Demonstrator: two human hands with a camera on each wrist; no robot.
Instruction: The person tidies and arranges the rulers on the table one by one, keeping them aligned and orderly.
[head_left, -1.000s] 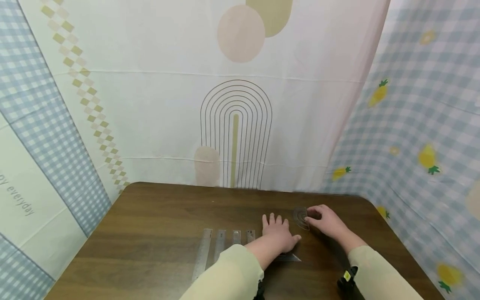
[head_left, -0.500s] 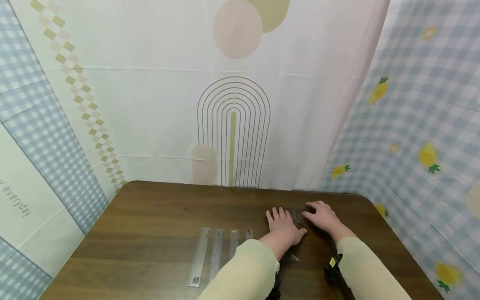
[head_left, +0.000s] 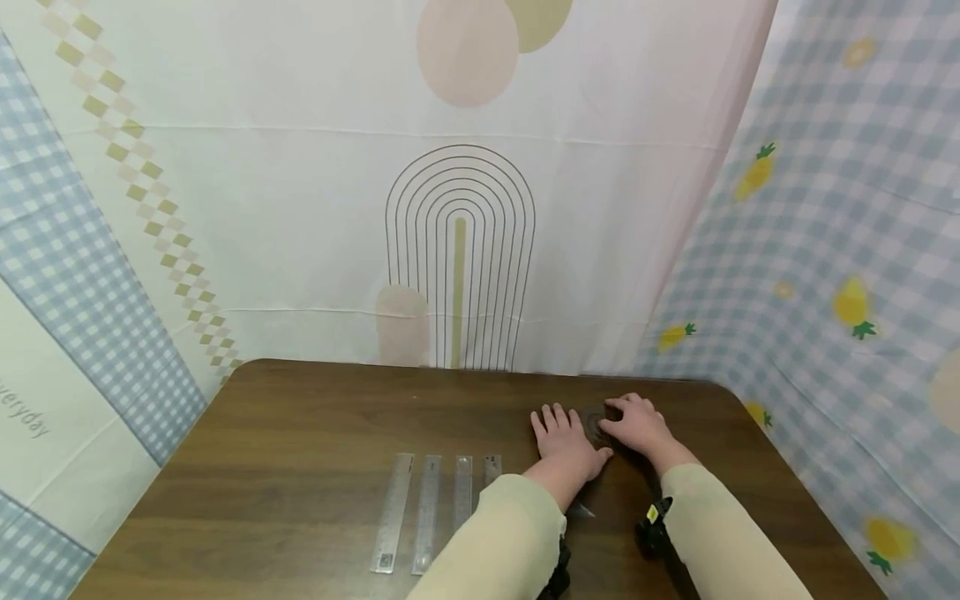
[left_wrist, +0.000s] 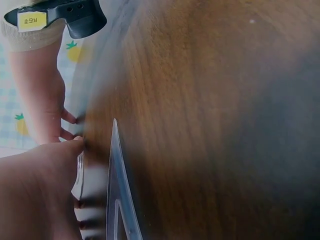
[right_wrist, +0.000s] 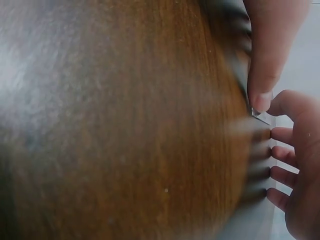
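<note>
In the head view, a clear protractor (head_left: 592, 422) lies near the back right of the table, between the two hands. My right hand (head_left: 642, 427) pinches its right edge between thumb and fingers. My left hand (head_left: 566, 448) rests on the table just left of it, fingers straight and spread, thumb towards the protractor. Below the left hand, the tip of a clear set square (head_left: 584, 510) sticks out from behind the wrist; the left wrist view shows more of this set square (left_wrist: 125, 200) flat on the wood. The right wrist view catches only a corner of the protractor (right_wrist: 262, 118) by the thumb.
Several clear rulers lie side by side left of the left arm, among them the leftmost ruler (head_left: 392, 517) and a second ruler (head_left: 427, 512); the sleeve covers part of the others. The brown table (head_left: 247, 467) ends at a patterned curtain (head_left: 315, 208) behind.
The left hand has slid right and away from the body, up to the protractor. The right hand, still pinching the protractor, has shifted slightly left. The head view has tilted slightly.
</note>
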